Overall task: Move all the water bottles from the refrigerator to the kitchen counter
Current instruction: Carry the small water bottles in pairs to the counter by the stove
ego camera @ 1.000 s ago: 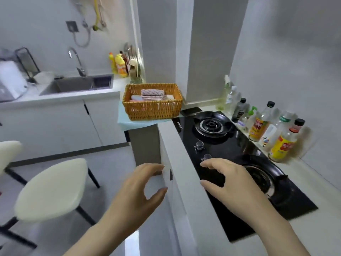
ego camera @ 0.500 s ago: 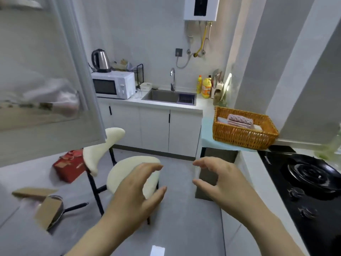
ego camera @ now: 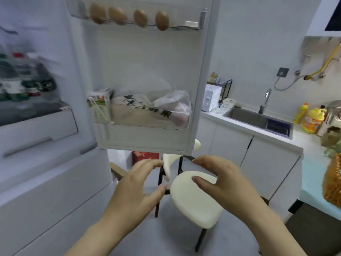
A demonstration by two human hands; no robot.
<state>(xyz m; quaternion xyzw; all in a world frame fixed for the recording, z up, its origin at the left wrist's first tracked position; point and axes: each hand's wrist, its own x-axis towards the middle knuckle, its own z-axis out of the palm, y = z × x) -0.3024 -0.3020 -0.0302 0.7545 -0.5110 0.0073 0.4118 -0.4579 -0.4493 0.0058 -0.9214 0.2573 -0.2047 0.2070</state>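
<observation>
Now both hands hover low before the open refrigerator (ego camera: 46,163), empty. The left hand (ego camera: 136,189) and right hand (ego camera: 221,183) face each other, fingers loosely curved, thumbs spread, gripping nothing. Bottles (ego camera: 24,84) crowd a shelf inside the refrigerator at far left, too blurred to count. On the open door (ego camera: 147,61), eggs (ego camera: 118,15) sit in the top rack, with a carton (ego camera: 99,106) and bags (ego camera: 166,104) in the lower bin. A white stool (ego camera: 195,198) stands beneath the hands. The surface (ego camera: 276,143) with its sink (ego camera: 254,119) lies to the right.
</observation>
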